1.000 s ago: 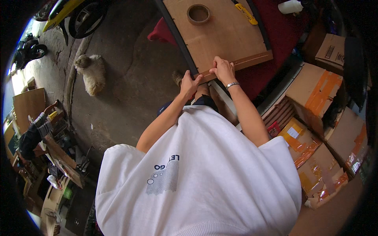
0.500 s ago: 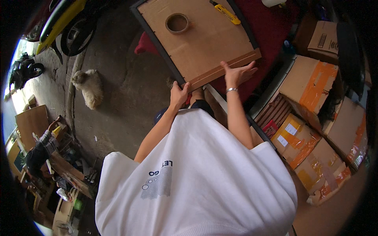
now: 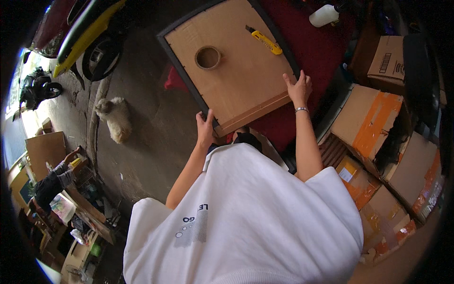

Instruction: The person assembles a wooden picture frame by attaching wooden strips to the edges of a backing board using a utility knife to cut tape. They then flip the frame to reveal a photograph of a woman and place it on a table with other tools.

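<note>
While both hands are on it, the flat cardboard sheet (image 3: pixel 236 66) sits on a dark-framed panel (image 3: pixel 182 71) over the red mat (image 3: pixel 312 61), taking up most of the upper middle of the view. The left hand (image 3: pixel 205 130) grips the near corner, fingers curled over the edge. The right hand (image 3: pixel 299 89) lies flat on the sheet's right edge, fingers spread and pressing down, not clenched around anything.

Progress-wise, I'd guess it's early: the sheet looks laid out and squared up, with a folded strip along the near edge. The yellow utility knife (image 3: pixel 265 40) and the roll of tape (image 3: pixel 207 57) rest untouched on top, well apart from both hands, so any cutting or taping looks still to come.

Around it: stacked cardboard boxes (image 3: pixel 373 123) with orange tape on the right, a white bottle (image 3: pixel 324 15) up top, a small fluffy dog (image 3: pixel 113 118) on the concrete floor (image 3: pixel 151 142) to the left.
</note>
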`<state>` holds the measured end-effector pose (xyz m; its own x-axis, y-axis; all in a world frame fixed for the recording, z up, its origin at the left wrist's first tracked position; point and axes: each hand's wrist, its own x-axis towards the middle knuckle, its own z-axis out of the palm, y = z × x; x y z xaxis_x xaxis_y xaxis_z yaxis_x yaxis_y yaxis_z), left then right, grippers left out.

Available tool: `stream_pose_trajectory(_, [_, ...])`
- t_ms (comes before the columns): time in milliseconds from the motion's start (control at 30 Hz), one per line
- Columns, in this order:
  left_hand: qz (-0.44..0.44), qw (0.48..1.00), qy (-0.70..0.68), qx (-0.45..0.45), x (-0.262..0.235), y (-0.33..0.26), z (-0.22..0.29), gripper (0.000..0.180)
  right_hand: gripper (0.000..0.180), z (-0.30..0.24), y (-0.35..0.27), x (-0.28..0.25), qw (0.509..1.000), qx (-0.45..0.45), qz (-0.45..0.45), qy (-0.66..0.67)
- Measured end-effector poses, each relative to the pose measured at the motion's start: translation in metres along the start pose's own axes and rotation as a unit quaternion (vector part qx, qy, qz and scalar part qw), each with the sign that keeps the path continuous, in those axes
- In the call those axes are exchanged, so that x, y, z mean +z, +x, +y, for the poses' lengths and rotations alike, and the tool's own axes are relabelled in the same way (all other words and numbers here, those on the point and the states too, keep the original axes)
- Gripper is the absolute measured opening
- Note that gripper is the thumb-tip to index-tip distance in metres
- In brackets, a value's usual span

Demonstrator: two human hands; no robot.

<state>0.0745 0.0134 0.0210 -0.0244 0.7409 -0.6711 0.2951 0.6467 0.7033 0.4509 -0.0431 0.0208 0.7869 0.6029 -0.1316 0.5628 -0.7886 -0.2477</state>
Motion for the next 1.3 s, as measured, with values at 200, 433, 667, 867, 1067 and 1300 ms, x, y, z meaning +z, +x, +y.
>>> stream_pose_trajectory(200, [0.205,0.974,0.082,0.055,-0.013,0.026,0.029,0.069,0.087,-0.035,-0.006,-0.016,0.995,0.075,-0.048,0.039])
stream_pose_trajectory(433, [0.176,0.945,0.235,0.145,-0.104,0.054,0.054,0.055,0.100,-0.056,-0.163,0.018,0.929,0.296,-0.072,0.213])
stream_pose_trajectory(667, [0.023,0.893,0.282,0.350,-0.105,0.121,0.094,0.043,0.082,-0.087,-0.262,0.079,0.851,0.391,0.193,0.293])
stream_pose_trajectory(867, [-0.041,0.767,0.466,0.440,-0.094,0.160,0.140,0.051,0.051,-0.095,-0.268,0.091,0.949,0.250,0.169,0.087])
stream_pose_trajectory(1067, [-0.208,0.604,0.422,0.643,-0.018,0.124,0.213,0.073,0.028,-0.103,-0.152,-0.003,0.943,0.086,0.178,0.267])
stream_pose_trajectory(1300, [-0.283,0.634,0.492,0.526,0.057,0.135,0.225,0.035,0.040,-0.109,-0.069,0.021,0.956,0.007,0.083,0.283])
